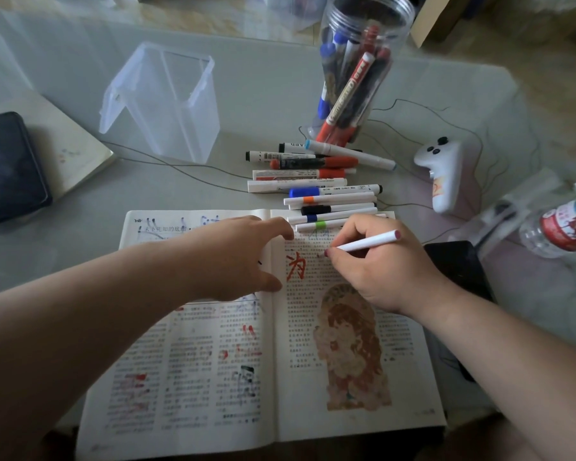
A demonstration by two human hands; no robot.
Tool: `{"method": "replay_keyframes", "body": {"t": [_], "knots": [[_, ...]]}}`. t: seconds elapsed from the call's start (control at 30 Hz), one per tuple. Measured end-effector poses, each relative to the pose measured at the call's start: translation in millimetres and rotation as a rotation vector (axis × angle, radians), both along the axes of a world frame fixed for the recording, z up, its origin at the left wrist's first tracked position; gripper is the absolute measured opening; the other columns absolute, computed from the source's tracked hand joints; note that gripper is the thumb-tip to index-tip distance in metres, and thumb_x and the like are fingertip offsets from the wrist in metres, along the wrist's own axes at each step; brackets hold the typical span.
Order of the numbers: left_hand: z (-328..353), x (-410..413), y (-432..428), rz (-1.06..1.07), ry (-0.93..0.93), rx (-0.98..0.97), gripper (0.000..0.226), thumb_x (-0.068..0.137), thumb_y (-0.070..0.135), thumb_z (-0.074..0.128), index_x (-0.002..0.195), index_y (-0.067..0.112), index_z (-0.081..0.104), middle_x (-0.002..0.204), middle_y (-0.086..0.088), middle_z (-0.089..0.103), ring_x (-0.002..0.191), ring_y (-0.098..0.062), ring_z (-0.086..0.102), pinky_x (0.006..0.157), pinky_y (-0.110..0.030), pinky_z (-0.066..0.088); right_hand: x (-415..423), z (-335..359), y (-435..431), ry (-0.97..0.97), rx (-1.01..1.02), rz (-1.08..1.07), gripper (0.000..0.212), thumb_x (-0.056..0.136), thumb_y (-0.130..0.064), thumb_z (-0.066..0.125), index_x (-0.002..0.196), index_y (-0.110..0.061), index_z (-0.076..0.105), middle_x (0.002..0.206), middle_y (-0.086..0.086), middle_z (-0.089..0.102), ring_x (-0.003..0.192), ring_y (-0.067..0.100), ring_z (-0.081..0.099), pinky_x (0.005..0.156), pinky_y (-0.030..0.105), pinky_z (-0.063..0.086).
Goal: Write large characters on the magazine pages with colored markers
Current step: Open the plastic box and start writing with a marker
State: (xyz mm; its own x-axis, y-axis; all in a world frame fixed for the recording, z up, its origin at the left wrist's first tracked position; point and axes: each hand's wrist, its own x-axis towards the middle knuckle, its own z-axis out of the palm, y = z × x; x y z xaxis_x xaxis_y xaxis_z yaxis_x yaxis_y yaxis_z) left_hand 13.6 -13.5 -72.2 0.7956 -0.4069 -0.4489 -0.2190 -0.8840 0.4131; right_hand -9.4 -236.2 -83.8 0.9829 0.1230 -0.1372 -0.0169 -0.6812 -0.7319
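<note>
Place: most likely a home, a living-room spot used for casual craft work.
Surface: a pale grey tabletop (263, 94) with a rounded corner, seen from close above.
Floor: glossy marbled tiles (546, 61) beyond the far edge.
Household clutter: loose markers (320, 176), a clear jar (356, 44) holding more, a clear plastic box (167, 104), a water bottle (559, 227), a cardboard box (436, 18).
Gadgets: a white handheld controller (443, 174); thin cables (180, 166) trailing across.

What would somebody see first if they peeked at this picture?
Probably the big red character on the right page of the open magazine, near the top. Just beside it the right hand pinches a white marker, tip near the paper, while the left hand rests on the left page. Behind the magazine lies a heap of markers.
</note>
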Motion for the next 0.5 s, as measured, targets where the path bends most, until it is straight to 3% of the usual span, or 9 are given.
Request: {"method": "replay_keyframes", "body": {"t": [0.27, 0.4, 0.5], "knots": [[1.1, -0.5, -0.9, 0.004, 0.004, -0.001, 0.065, 0.083, 0.046, 0.077, 0.136, 0.049, 0.04, 0.101, 0.019, 0.048, 0.09, -0.01, 0.055, 0.082, -0.033, 0.051, 0.4, 4.2, 0.2, 0.101, 0.028, 0.065, 0.015, 0.082, -0.017, 0.077, 0.069, -0.018, 0.071, 0.065, -0.006, 0.068, 0.061, 0.011, 0.062, 0.055, 0.032, 0.051], [1.7, -0.2, -1.0, 0.007, 0.011, -0.001, 0.065, 0.083, 0.046, 0.077, 0.136, 0.05, 0.04, 0.106, 0.018, 0.05, 0.091, -0.01, 0.056, 0.083, -0.033, 0.052, 3.7, 5.3, -3.7, 0.071, 0.041, 0.03, 0.017, 0.083, -0.018, 0.077, 0.068, -0.019, 0.07, 0.065, -0.008, 0.068, 0.056, 0.005, 0.058, 0.05, 0.021, 0.044], [0.5, -0.3, -0.7, 0.005, -0.002, 0.0, 0.065, 0.082, 0.047, 0.077, 0.135, 0.05, 0.04, 0.104, 0.018, 0.05, 0.09, -0.01, 0.055, 0.083, -0.033, 0.051, 4.1, 5.6, -4.2, 0.058, -0.005, 0.037, 0.018, 0.082, -0.018, 0.076, 0.066, -0.019, 0.068, 0.062, -0.009, 0.067, 0.057, 0.008, 0.059, 0.052, 0.03, 0.048]]}}
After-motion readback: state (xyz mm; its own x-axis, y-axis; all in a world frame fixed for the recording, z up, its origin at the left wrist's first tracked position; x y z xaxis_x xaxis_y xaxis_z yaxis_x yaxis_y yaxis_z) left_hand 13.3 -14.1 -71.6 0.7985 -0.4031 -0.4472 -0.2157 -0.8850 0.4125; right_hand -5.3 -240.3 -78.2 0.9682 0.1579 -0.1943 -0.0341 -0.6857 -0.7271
